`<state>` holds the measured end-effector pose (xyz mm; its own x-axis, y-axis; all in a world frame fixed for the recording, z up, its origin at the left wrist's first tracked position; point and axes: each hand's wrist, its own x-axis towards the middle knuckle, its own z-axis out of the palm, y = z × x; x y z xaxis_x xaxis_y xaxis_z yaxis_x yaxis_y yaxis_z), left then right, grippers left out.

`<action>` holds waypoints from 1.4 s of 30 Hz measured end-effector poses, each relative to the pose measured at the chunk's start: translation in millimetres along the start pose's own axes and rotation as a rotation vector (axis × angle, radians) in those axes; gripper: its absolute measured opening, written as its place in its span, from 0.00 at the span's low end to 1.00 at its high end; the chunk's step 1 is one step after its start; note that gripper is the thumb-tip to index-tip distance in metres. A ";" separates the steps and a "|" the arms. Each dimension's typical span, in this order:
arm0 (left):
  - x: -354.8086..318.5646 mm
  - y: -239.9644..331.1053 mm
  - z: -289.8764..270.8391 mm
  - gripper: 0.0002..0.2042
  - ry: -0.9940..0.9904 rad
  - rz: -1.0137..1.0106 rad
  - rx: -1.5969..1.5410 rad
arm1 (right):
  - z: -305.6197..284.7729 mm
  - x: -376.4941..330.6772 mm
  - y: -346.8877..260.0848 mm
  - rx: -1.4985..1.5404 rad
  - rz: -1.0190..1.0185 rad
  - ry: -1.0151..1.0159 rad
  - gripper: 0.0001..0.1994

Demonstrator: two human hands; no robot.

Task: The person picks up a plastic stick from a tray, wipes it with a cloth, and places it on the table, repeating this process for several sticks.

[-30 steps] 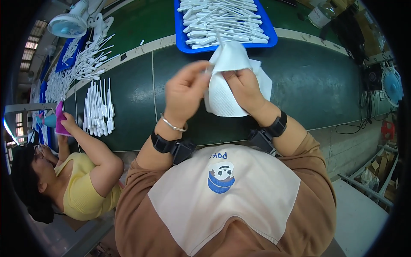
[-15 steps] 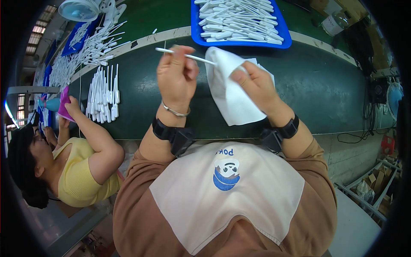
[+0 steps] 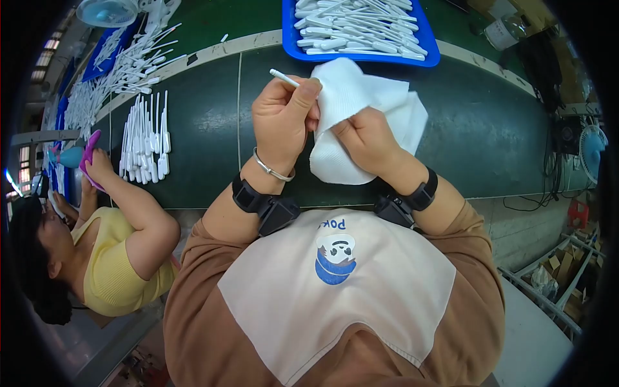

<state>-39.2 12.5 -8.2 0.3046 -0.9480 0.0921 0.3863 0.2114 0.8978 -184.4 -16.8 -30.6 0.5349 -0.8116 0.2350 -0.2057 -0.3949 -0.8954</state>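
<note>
Between thumb and fingers, my left hand (image 3: 282, 116) grips a slim white plastic stick (image 3: 282, 77), its near-left end poking out past the fingers. The stick's other end runs toward a white cloth (image 3: 348, 97) and is hidden there. My right hand (image 3: 367, 137) is closed on that cloth, with a fold over the fingertips. The two hands are close together over the green table (image 3: 474, 138), and the cloth's loose part hangs down between and to the right of them.
Ahead stands a blue tray (image 3: 361, 59) heaped with white sticks that have wider ends. To the left lies a row of similar sticks (image 3: 138, 145), with a bigger pile (image 3: 97, 103) beyond. A co-worker (image 3: 129, 264) in yellow holds a purple cloth (image 3: 91, 158) at far left.
My left hand has moved right, up to the cloth, and less of the stick shows. The cloth is now wrapped up nearer the left fingers, and my right hand has shifted left.
</note>
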 end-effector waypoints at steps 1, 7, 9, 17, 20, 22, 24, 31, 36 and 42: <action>-0.7 0.1 2.2 0.08 -0.015 0.002 0.053 | 0.1 -0.8 1.6 -0.156 -0.035 -0.123 0.10; 9.9 7.7 -12.1 0.09 0.060 -0.026 -0.159 | -11.6 -2.4 -4.0 -0.117 -0.033 -0.020 0.10; 15.2 10.1 -19.9 0.09 0.100 -0.028 -0.234 | -16.6 -2.6 -0.7 0.047 0.046 0.066 0.11; 23.1 14.0 -29.1 0.09 0.117 -0.024 -0.350 | -17.2 5.9 -3.2 0.823 0.387 0.078 0.13; 14.2 7.2 -14.0 0.09 0.115 -0.064 -0.171 | 6.4 3.2 2.4 0.374 0.064 0.117 0.12; 9.1 6.0 -8.9 0.09 0.111 -0.085 -0.080 | 8.4 1.5 3.1 0.149 -0.094 0.133 0.12; 6.5 4.7 -5.5 0.10 0.084 -0.093 -0.145 | 2.4 1.1 -0.1 0.244 0.007 0.093 0.12; 12.9 10.7 -15.0 0.10 0.097 -0.056 -0.233 | -21.0 2.8 -2.2 0.701 0.307 0.016 0.15; 21.9 12.4 -24.0 0.09 0.158 -0.034 -0.335 | -29.3 9.7 3.2 0.995 0.453 0.087 0.16; 14.0 7.1 -17.1 0.09 0.130 0.008 -0.207 | -9.6 6.5 -4.5 0.639 0.372 0.024 0.17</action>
<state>-17.3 4.8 -7.8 0.4123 -0.9106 0.0304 0.5500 0.2754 0.7885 -187.8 -24.5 -21.4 0.5035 -0.8549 -0.1255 0.1513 0.2303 -0.9613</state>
